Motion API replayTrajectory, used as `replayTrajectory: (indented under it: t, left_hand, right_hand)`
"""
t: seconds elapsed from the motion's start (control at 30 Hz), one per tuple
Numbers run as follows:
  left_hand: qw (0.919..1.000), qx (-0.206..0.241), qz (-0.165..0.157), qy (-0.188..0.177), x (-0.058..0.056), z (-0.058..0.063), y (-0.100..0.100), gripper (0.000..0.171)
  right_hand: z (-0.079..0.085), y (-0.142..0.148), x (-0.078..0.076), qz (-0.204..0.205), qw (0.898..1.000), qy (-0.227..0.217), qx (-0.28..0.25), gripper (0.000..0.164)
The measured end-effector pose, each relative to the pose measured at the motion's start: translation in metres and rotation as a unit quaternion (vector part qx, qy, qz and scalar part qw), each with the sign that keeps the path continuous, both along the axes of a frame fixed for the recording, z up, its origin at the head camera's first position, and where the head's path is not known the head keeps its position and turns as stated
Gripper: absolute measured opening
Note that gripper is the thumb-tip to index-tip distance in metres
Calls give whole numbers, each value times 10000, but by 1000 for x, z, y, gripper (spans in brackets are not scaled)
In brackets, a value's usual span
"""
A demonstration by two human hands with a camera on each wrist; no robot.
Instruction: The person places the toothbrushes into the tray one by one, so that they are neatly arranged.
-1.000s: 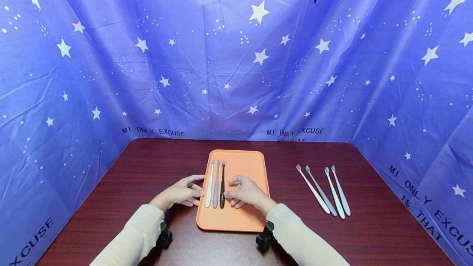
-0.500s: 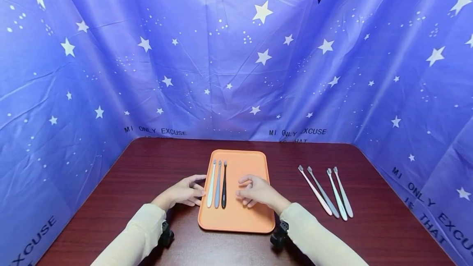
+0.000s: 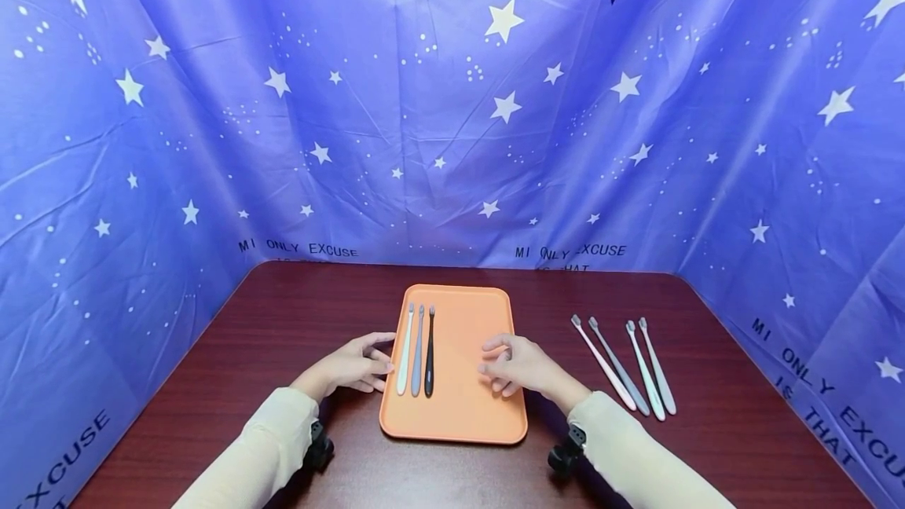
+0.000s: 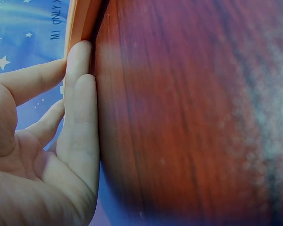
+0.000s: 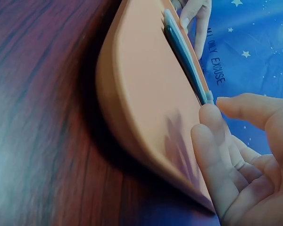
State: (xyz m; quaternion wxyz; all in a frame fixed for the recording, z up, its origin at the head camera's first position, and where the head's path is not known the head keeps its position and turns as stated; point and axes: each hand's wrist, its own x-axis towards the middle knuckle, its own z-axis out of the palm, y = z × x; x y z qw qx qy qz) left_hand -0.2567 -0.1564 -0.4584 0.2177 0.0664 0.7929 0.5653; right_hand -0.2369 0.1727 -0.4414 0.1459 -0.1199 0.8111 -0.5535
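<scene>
On the orange tray (image 3: 459,415) three toothbrushes lie side by side near its left rim: a white toothbrush (image 3: 405,352), a grey-blue toothbrush (image 3: 417,356) and a black toothbrush (image 3: 429,356). My left hand (image 3: 349,365) rests at the tray's left edge, its fairly straight fingers (image 4: 85,122) on the table and touching the rim. Over the tray's right side hovers my right hand (image 3: 523,368), fingers loosely bent with nothing between them. Its shadow falls on the tray in the right wrist view.
Right of the tray, several more toothbrushes lie slanted on the dark red wooden table (image 3: 297,297): a pink one (image 3: 604,364), a dark grey one (image 3: 620,368), a white one (image 3: 646,371) and a light grey one (image 3: 658,368). A blue starry curtain (image 3: 396,100) surrounds the table.
My right hand has moved right, away from the black toothbrush, towards the tray's right rim. The left hand stays at the tray's left edge, and the toothbrushes keep their places.
</scene>
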Motion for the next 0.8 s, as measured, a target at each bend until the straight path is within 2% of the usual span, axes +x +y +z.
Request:
replayTrajectory:
  t: [0.27, 0.53, 0.8]
  left_hand:
    - [10000, -23, 32, 11, 0, 0, -1, 70]
    - [10000, -54, 52, -12, 0, 2, 0, 69]
    - [10000, -49, 45, 30, 1, 2, 0, 69]
  right_hand:
    - [3, 24, 6, -15, 9999, 107, 15, 44]
    - [6, 53, 12, -142, 9991, 250, 298, 40]
    - [6, 87, 19, -272, 9987, 166, 392, 41]
